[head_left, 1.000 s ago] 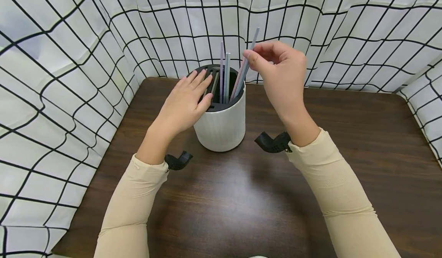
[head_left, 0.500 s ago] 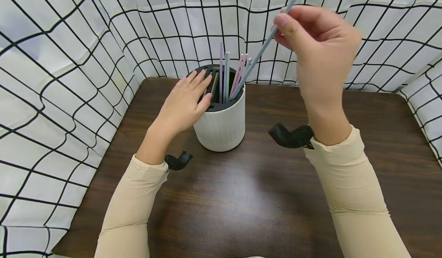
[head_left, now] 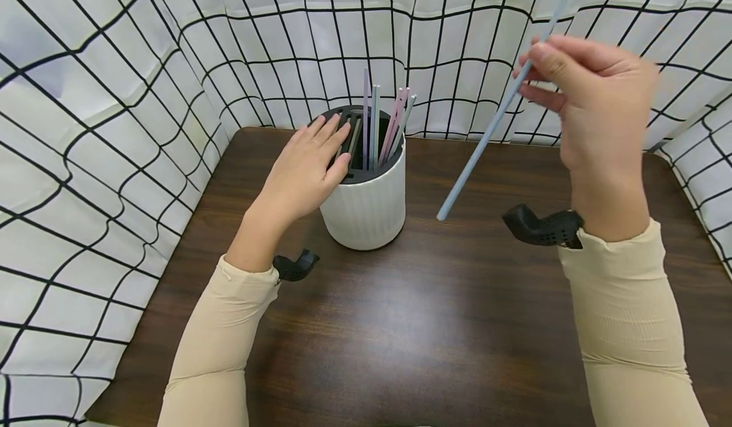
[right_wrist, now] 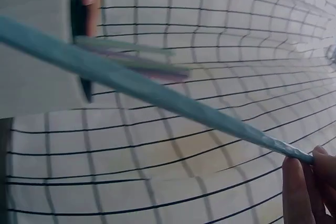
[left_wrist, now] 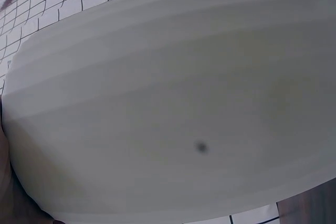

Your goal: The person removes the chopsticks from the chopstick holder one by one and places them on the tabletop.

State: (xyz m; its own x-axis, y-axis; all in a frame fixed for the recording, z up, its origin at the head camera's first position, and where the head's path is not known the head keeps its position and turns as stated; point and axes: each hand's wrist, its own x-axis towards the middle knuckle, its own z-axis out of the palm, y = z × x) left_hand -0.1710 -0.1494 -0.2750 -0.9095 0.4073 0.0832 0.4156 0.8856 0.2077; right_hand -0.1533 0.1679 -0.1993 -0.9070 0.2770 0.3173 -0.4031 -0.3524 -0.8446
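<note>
Downward head view, closer wrist views, shared white container [head_left: 366, 217]

A slim, straight light-blue stick [head_left: 483, 144], pinched by the right hand [head_left: 600, 96], slants in the air, lower end leftward, apart from the upright, ribbed white holder [head_left: 366, 214], whose slotted black top [head_left: 361, 176] the left hand [head_left: 305, 169] touches.

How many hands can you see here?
2: the left hand rests on the black top of the white holder, and the right hand pinches a blue stick above the table, clear of the holder.
</note>
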